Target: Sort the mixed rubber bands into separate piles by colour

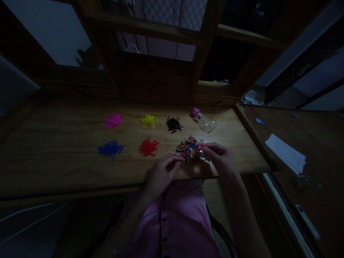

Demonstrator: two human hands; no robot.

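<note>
A mixed pile of thin coloured rubber bands (190,146) lies on the wooden desk, between my two hands. My right hand (222,157) is closed at the pile's right edge, with pink rubber bands (203,146) pinched at its fingertips. At the pile's lower left, my left hand (164,171) has thumb and forefinger together; what they hold, if anything, is too small to name. Sorted by colour, separate heaps lie to the left and behind: red bands (148,147), blue bands (110,149), pink bands (113,120), yellow bands (149,120) and black bands (174,124).
A clear bottle with a pink cap (205,122) lies on its side behind the mixed pile. The wooden desk (67,143) backs onto a shelf unit (156,79). On a brown surface to the right are white papers (286,153) and a small blue item (259,121). The light is dim.
</note>
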